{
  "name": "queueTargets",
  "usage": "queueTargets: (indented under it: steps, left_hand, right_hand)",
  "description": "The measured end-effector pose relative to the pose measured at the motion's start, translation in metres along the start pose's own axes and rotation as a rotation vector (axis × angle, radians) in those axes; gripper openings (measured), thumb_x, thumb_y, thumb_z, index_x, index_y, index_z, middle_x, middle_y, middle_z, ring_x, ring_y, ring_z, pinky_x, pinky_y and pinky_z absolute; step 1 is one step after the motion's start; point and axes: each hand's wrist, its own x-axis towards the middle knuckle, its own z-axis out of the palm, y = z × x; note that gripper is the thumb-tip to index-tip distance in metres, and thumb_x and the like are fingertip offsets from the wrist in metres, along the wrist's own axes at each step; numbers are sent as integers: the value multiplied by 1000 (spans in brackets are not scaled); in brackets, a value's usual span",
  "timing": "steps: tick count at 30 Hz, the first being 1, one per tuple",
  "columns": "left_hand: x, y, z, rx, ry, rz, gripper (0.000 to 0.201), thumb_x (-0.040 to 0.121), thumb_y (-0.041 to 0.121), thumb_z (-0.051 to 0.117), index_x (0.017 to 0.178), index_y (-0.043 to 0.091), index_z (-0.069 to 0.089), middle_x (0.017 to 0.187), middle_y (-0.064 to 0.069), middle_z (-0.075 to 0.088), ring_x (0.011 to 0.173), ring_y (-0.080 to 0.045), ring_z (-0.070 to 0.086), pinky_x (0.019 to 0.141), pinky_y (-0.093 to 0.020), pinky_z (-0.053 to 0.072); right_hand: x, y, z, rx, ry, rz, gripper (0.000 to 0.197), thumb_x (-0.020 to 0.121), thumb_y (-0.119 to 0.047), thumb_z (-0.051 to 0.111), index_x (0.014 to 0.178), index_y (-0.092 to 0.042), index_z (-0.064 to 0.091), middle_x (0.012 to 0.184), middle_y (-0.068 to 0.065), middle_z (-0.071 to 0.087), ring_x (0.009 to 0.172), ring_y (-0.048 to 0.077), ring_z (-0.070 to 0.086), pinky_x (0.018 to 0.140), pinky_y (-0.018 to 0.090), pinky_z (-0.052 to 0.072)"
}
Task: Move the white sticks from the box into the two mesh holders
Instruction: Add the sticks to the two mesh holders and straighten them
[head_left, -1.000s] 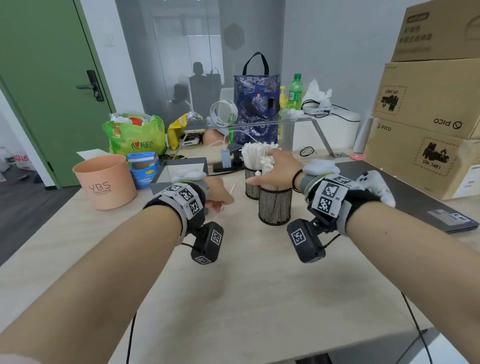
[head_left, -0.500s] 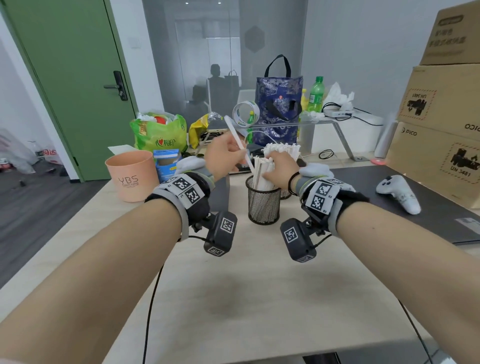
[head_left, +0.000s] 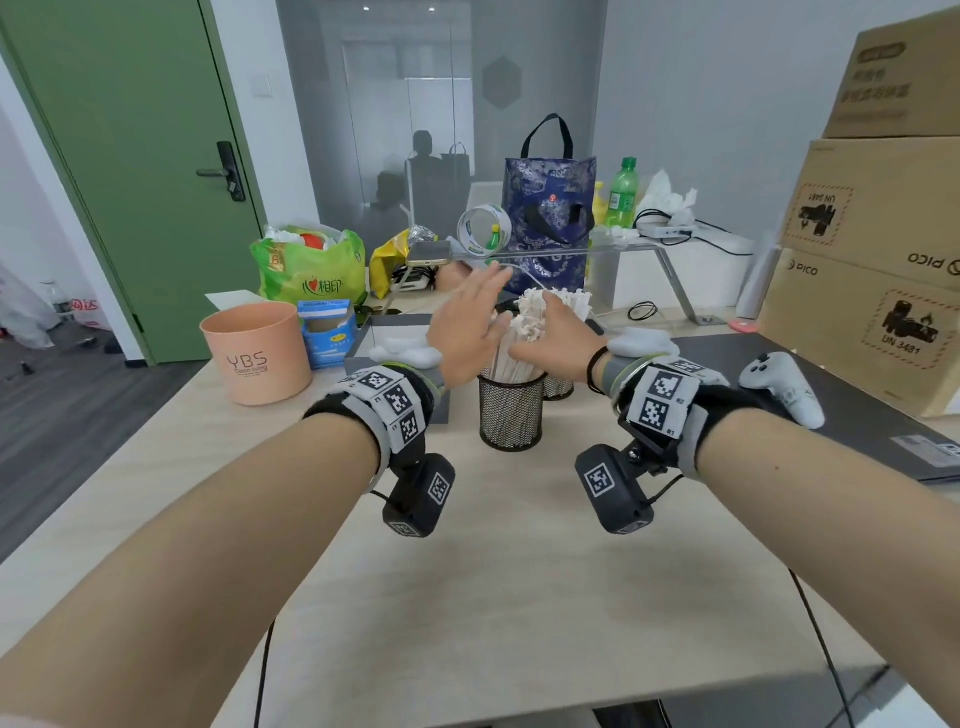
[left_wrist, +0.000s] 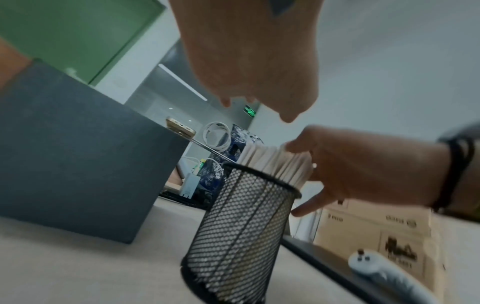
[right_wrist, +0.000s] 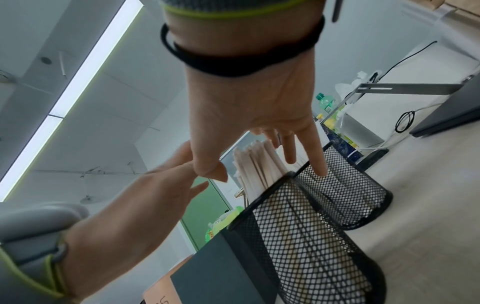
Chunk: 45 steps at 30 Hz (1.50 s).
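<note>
Two black mesh holders stand mid-table: the near holder (head_left: 511, 410) is packed with white sticks (head_left: 524, 338), and the far holder (head_left: 558, 387) sits just behind it with more sticks. My left hand (head_left: 467, 322) hovers open at the left of the bundle, fingers straight, holding nothing. On the right side, my right hand (head_left: 550, 338) rests straight fingers against the sticks. The right wrist view shows its fingers (right_wrist: 317, 156) reaching down past the sticks (right_wrist: 259, 164) to the far holder (right_wrist: 350, 195). The dark grey box (head_left: 363, 338) stands left of the holders, its inside hidden.
A pink cup (head_left: 257, 353), a small blue carton (head_left: 327, 332) and a green bag (head_left: 306, 270) stand at the left. At the right, a white controller (head_left: 784, 387) lies on a dark laptop (head_left: 857, 431) beside stacked cardboard boxes (head_left: 872, 291). Bare wooden table (head_left: 467, 597) stretches toward me.
Half a second ago my left hand pinched a white stick above the near holder; now that hand is open and holds none. My right hand has stayed at the bundle.
</note>
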Motion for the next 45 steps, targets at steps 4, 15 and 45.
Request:
queueTargets:
  steps: [4,15,45]
  left_hand:
    - [-9,6,9,116,-415,-41,52,103,30,26,152,14,21,161,-4,20,150,-22,15,121,-46,14]
    - [-30,-35,-17,407,-393,-474,49,98,36,44,134,2,39,130,-16,57,118,-34,57,95,-38,42]
    - [-14,-45,-8,502,-173,-263,41,88,49,55,119,22,57,125,-6,56,120,-27,48,95,-38,40]
  right_hand:
    - [-13,8,-9,-127,-98,75,94,74,-41,72,143,-3,20,116,-1,51,105,20,54,75,23,46]
    - [-14,17,16,-27,-295,190,65,77,-33,74,133,-10,50,119,17,66,83,30,70,76,42,60]
    - [34,28,6,-430,41,248,34,87,-32,62,66,-6,54,68,8,58,80,29,58,52,25,38]
